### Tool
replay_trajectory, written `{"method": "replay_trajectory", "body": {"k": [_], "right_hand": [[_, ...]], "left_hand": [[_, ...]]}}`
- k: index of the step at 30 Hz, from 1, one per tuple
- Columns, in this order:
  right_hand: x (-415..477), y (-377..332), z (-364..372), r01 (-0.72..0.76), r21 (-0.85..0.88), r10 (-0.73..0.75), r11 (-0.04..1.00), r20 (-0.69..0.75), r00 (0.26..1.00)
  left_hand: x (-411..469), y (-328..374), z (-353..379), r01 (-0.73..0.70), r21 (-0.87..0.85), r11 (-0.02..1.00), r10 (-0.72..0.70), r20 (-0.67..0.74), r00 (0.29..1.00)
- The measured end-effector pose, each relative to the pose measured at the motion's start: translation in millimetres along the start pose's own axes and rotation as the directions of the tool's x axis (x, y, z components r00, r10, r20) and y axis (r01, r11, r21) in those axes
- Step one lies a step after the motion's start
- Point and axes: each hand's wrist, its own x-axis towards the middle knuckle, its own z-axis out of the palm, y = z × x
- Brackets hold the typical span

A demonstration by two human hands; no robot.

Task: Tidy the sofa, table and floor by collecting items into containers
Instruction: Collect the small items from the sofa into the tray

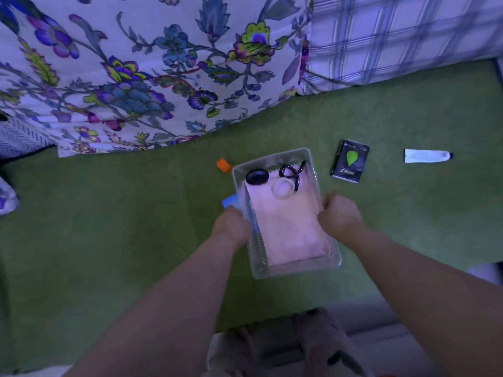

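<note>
A clear plastic container [321,265] sits over the green sofa seat [136,227], held at its two long sides. My left hand [231,223] grips the left wall and my right hand [339,213] grips the right wall. Inside lie a pale pink folded cloth [291,229], a black oval object [257,176], a black looped cord [292,172] and a clear ring [283,188]. Loose on the seat are an orange piece [223,165], a blue item [231,204] partly hidden by the container, a dark box with a green leaf [350,165] and a white tube [427,155].
A floral cushion [130,72] fills the back left and a plaid cushion [402,36] the back right. A patterned cushion [19,137] shows at the far left edge. Below the seat's front edge I see my legs [285,346] and pale floor.
</note>
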Motion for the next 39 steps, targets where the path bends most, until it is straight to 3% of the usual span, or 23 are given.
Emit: {"method": "replay_trajectory", "body": {"k": [5, 13, 16, 19, 22, 24, 30, 39], "right_hand": [[38.6, 19.4, -5.3, -0.020, 0.002, 0.020, 1.000, -0.033, 0.999], [48.3, 32.5, 4.4, -0.102, 0.039, 0.101, 0.994, 0.027, 0.994], [42.2, 22.8, 8.7, -0.145, 0.033, 0.148, 0.989, -0.150, 0.977], [41.2, 4.7, 16.5, 0.033, -0.015, -0.036, 0.999, -0.322, 0.946], [49.4, -9.7, 32.3, 0.235, 0.016, -0.224, 0.972, -0.247, 0.943], [53.2, -13.9, 42.6, 0.288, 0.034, -0.278, 0.957, -0.175, 0.944], [57.6, -0.7, 63.6, 0.276, 0.029, -0.272, 0.961, -0.093, 0.958], [63.4, 17.1, 69.1, 0.254, -0.015, -0.255, 0.967, -0.068, 0.965]], "left_hand": [[22.4, 33.4, 27.2, -0.025, -0.101, 0.995, 0.022, -0.026, 0.999], [43.2, 30.4, 33.5, 0.034, -0.095, 0.995, -0.033, 0.004, 0.999], [45.4, 18.2, 28.4, 0.101, -0.061, 0.993, -0.104, -0.042, 0.994], [54.6, 5.2, 24.7, 0.191, -0.085, 0.978, -0.198, -0.088, 0.976], [71.3, -2.0, 27.7, 0.291, -0.122, 0.949, -0.304, -0.105, 0.947], [81.8, -4.9, 32.1, 0.324, -0.142, 0.935, -0.340, -0.103, 0.935], [97.3, -7.9, 53.8, 0.394, -0.275, 0.877, -0.431, -0.086, 0.898], [104.7, 5.4, 69.7, 0.465, -0.250, 0.849, -0.508, -0.148, 0.849]]}}
